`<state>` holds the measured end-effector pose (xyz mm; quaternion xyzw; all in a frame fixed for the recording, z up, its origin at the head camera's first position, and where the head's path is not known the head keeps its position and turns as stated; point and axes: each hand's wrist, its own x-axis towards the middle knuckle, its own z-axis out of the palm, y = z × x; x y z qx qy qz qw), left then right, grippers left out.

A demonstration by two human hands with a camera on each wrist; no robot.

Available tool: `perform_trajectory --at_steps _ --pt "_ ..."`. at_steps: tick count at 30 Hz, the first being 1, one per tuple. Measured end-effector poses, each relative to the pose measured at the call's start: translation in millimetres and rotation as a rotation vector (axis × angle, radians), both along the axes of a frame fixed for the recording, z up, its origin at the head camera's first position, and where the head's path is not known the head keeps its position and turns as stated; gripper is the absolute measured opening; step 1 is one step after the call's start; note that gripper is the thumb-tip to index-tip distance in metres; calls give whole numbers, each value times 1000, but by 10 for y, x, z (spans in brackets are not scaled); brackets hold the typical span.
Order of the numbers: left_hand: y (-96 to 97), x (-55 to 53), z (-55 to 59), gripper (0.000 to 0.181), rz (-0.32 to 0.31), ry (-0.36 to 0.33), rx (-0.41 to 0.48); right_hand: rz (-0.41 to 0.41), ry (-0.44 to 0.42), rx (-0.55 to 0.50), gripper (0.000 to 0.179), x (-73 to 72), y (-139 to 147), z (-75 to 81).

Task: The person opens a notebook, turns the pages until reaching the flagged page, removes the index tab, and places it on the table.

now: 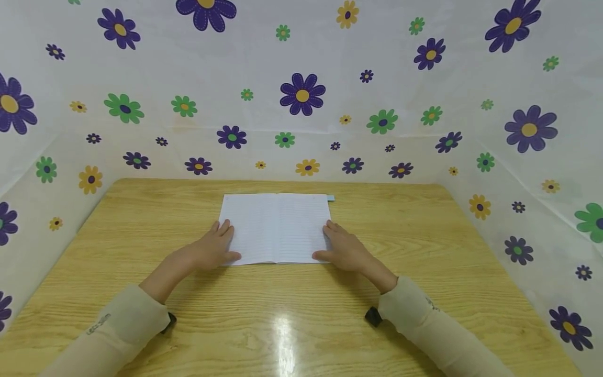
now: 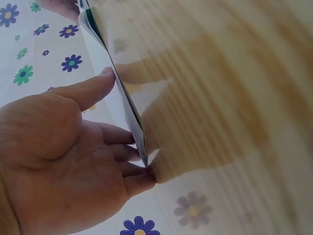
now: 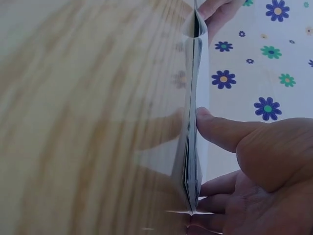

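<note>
An open notebook [image 1: 254, 225] with white ruled pages lies flat on the table, its spine near the middle. My left hand [image 1: 212, 248] rests on its left edge, thumb on the lower page corner and fingers spread higher up. On the opposite side, my right hand [image 1: 346, 250] touches the right edge in much the same way. The left wrist view shows the thumb on the page and the fingertips along the notebook's side [image 2: 133, 115]. Seen from the right wrist, the stacked pages [image 3: 190, 147] look thicker, with the thumb on top.
A small light-blue tab [image 1: 331, 198] sticks out at the notebook's upper right corner. The wood-grain table [image 1: 226, 319] is glossy and reflects light. White cloth [image 1: 330, 47] printed with flowers stands behind it and along both sides.
</note>
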<state>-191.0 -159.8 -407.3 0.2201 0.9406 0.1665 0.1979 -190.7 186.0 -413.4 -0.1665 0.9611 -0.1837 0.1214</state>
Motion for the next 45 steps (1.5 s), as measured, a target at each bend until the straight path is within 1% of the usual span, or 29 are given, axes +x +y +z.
perform_trajectory --at_steps 7,13,18,22,27,30,39,45 --pt "12 21 14 79 -6 3 7 -17 -15 -24 83 28 -7 26" --pt "21 36 19 79 -10 7 11 -15 -18 -34 80 34 8 5" --pt "15 40 24 80 0 -1 15 9 7 -56 68 27 19 -13" --pt "14 34 9 79 -2 -3 25 16 61 -67 56 16 35 -29" --pt "28 29 1 79 -11 5 20 -37 132 -162 42 -11 54 -46" --pt "34 32 14 79 -14 8 15 -81 149 -214 34 -32 50 -49" --pt "32 26 40 80 -10 1 11 -182 207 -262 13 -75 -20 -77" --pt "20 8 43 80 -13 -1 -4 -203 250 -258 7 -85 -65 -53"
